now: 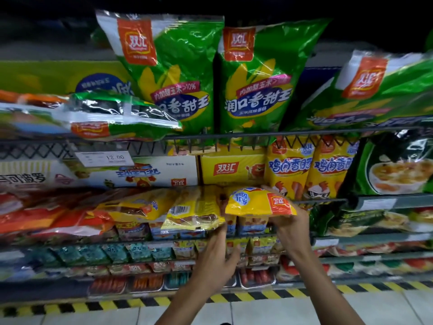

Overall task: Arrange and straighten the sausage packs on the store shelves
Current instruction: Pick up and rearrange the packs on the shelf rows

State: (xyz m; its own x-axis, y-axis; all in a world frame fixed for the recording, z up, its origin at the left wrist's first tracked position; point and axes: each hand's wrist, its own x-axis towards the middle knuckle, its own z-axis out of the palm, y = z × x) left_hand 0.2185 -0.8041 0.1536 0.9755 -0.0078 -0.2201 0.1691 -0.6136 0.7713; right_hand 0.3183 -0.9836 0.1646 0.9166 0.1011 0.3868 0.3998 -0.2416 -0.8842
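Observation:
My right hand [289,227] grips a yellow sausage pack [257,201] from below, its thumb over the pack's top edge, holding it level in front of the middle shelf. My left hand [216,256] reaches up under another yellow sausage pack [194,213] with a barcode; its fingers touch that pack's lower right corner. More yellow packs [145,206] lie flat to the left on the same shelf. Two yellow chicken sausage packs [309,167] stand upright behind the held one.
Green corn sausage bags [255,76] stand on the top wire shelf [257,134], one bag [121,116] lying flat at left. Red packs [46,216] crowd the left. Lower shelves hold small packets. A yellow-black striped strip [257,296] borders the tiled floor.

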